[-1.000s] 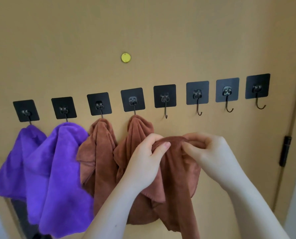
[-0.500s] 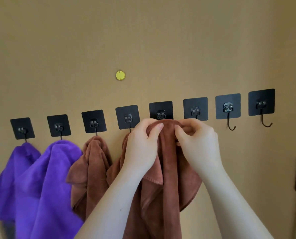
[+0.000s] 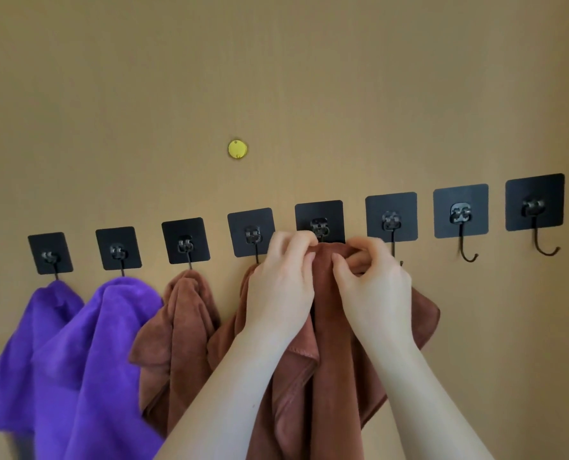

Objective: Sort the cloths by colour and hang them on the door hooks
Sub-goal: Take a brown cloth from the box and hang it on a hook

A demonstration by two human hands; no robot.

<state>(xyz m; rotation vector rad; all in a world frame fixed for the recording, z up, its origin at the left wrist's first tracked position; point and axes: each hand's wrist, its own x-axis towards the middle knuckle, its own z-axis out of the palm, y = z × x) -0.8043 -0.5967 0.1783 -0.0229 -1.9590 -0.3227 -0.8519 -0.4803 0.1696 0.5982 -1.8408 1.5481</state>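
At frame centre, the left hand point(image 3: 281, 290) and right hand point(image 3: 372, 290) both pinched a brown cloth point(image 3: 336, 360) at the fifth hook point(image 3: 319, 224); next, its fold likely needed seating on the prong.

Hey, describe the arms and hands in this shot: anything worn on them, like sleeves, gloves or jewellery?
Two bare human hands, the left hand and the right hand, with no gloves. No ring shows on the fingers in view. The left forearm and right forearm are bare down to the frame's edge: no sleeve, watch or bracelet shows. The nails look short and unpainted.
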